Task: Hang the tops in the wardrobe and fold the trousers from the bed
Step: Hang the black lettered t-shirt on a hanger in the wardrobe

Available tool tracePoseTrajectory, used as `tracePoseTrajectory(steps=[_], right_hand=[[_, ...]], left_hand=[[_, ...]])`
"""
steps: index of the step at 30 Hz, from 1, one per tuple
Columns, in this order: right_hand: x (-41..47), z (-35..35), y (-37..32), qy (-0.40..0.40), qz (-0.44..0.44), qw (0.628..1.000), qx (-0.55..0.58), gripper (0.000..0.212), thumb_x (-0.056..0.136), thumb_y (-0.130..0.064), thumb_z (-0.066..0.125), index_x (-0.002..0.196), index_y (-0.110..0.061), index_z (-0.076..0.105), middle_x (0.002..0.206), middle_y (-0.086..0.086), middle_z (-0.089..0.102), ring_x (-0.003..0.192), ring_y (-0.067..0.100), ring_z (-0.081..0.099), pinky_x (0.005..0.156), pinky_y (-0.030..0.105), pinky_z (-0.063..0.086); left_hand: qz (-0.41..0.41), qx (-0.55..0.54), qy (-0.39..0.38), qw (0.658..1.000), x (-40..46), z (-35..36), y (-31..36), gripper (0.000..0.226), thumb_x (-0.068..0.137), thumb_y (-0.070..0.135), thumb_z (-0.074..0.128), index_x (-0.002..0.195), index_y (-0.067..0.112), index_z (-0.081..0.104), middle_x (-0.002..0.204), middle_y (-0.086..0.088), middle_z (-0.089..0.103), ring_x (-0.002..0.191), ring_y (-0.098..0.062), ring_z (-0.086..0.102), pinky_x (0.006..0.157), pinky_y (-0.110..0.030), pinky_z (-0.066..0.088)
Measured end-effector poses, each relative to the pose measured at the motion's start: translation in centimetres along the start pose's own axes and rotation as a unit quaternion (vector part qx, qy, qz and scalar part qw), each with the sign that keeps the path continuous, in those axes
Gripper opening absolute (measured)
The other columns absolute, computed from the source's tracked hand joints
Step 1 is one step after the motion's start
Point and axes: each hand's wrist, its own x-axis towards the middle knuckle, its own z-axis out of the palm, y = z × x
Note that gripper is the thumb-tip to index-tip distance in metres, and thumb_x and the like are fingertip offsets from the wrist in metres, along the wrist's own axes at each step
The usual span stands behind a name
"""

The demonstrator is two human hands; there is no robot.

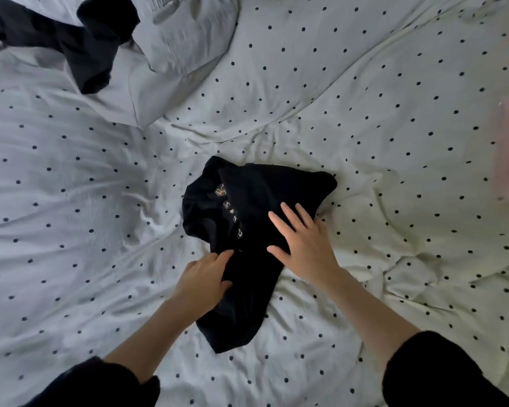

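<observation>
The crumpled black garment (247, 230) lay mid-bed (394, 142), long axis running away from the person; right hand (303, 245) rested flat with fingers spread on its right side, left hand (203, 277) pinched its near-left edge, both equally near.

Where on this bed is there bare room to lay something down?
Bare duvet lies right of the black top and left of it, below the pale trousers. The far left corner is crowded: dark garment overlaps those trousers.
</observation>
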Motion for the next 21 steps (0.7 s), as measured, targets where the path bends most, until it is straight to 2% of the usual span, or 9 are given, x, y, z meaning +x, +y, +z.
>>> tracePoseTrajectory(steps=[2, 4, 7, 9, 11, 14, 17, 19, 21], right_hand=[[-0.2, 1.1, -0.7, -0.046, -0.041, 0.998, -0.033, 0.07, 0.091, -0.057, 0.042, 0.15, -0.034, 0.012, 0.157, -0.002, 0.016, 0.139, 0.021, 0.026, 0.107, 0.042, 0.026], [-0.6, 2.2, -1.7, -0.088, -0.055, 0.994, -0.03, 0.071, 0.09, -0.059, 0.042, 0.149, -0.034, 0.012, 0.152, -0.001, 0.028, 0.127, 0.021, 0.039, 0.099, 0.038, 0.033], [-1.0, 1.9, -2.4, -0.102, -0.025, 0.994, -0.022, 0.055, 0.095, -0.051, 0.037, 0.144, -0.028, 0.032, 0.138, -0.002, 0.047, 0.122, 0.019, 0.044, 0.097, 0.037, 0.033], [-1.4, 1.1, -2.8, -0.101, 0.001, 0.995, -0.025, 0.045, 0.098, -0.046, 0.035, 0.136, -0.026, 0.046, 0.126, -0.004, 0.058, 0.118, 0.017, 0.047, 0.097, 0.035, 0.033], [-2.3, 0.3, -3.6, -0.082, 0.008, 0.996, -0.028, 0.041, 0.099, -0.041, 0.034, 0.133, -0.025, 0.049, 0.122, -0.005, 0.06, 0.116, 0.016, 0.048, 0.096, 0.033, 0.032], [-3.6, 0.0, -5.8, -0.012, 0.011, 0.999, 0.035, 0.036, 0.097, -0.031, 0.044, 0.129, -0.02, 0.055, 0.119, -0.002, 0.06, 0.111, 0.02, 0.052, 0.092, 0.035, 0.036], [-3.5, -0.1, -8.1, 0.084, -0.048, 0.992, 0.082, 0.028, 0.09, -0.02, 0.058, 0.117, -0.016, 0.066, 0.112, 0.004, 0.066, 0.099, 0.027, 0.06, 0.077, 0.041, 0.047], [-2.7, 0.4, -9.0, 0.069, -0.124, 0.989, 0.049, 0.03, 0.09, -0.021, 0.058, 0.119, -0.019, 0.066, 0.125, 0.003, 0.062, 0.111, 0.027, 0.058, 0.078, 0.042, 0.047], [-1.8, 1.2, -9.4, -0.02, -0.154, 0.988, 0.006, 0.033, 0.096, -0.032, 0.046, 0.126, -0.026, 0.059, 0.137, -0.003, 0.053, 0.124, 0.021, 0.048, 0.089, 0.04, 0.038]], left_hand=[[-0.007, -0.027, 0.022, 0.999, -0.5, 0.7, -0.5, 0.043, 0.094, 0.018, 0.05, 0.135, 0.021, 0.039, 0.123, 0.003, 0.056, 0.11, -0.015, 0.054, 0.096, -0.025, 0.038], [-0.017, -0.065, 0.037, 0.997, -1.5, 1.1, -0.9, 0.037, 0.094, 0.02, 0.05, 0.13, 0.022, 0.045, 0.116, 0.005, 0.06, 0.102, -0.016, 0.059, 0.092, -0.026, 0.041], [-0.029, -0.078, 0.052, 0.995, -3.4, 0.9, -1.4, 0.038, 0.096, 0.032, 0.047, 0.133, 0.025, 0.043, 0.112, 0.006, 0.064, 0.099, -0.015, 0.062, 0.085, -0.024, 0.044], [-0.045, -0.096, 0.023, 0.994, -4.3, 0.5, -2.1, 0.038, 0.096, 0.033, 0.047, 0.133, 0.026, 0.043, 0.112, 0.004, 0.065, 0.101, -0.015, 0.062, 0.083, -0.024, 0.046], [-0.044, -0.134, -0.03, 0.99, -5.0, -0.1, -3.0, 0.036, 0.095, 0.027, 0.049, 0.131, 0.026, 0.048, 0.115, 0.005, 0.065, 0.106, -0.013, 0.059, 0.087, -0.024, 0.046], [0.027, -0.185, -0.11, 0.976, -6.8, -0.2, -3.5, 0.036, 0.093, 0.023, 0.054, 0.128, 0.028, 0.054, 0.115, 0.01, 0.065, 0.104, -0.001, 0.055, 0.093, -0.019, 0.041], [0.081, -0.218, -0.151, 0.961, -8.4, 1.1, -3.3, 0.026, 0.093, 0.026, 0.055, 0.117, 0.031, 0.063, 0.115, 0.016, 0.062, 0.094, 0.011, 0.051, 0.093, -0.016, 0.042], [0.071, -0.254, -0.117, 0.957, -8.3, 1.8, -3.6, 0.025, 0.095, 0.022, 0.052, 0.116, 0.028, 0.064, 0.11, 0.015, 0.065, 0.084, 0.013, 0.055, 0.085, -0.011, 0.046], [0.018, -0.291, -0.02, 0.956, -7.1, 1.9, -4.6, 0.026, 0.095, 0.013, 0.049, 0.112, 0.022, 0.066, 0.099, 0.011, 0.067, 0.083, 0.006, 0.06, 0.079, -0.01, 0.047]])
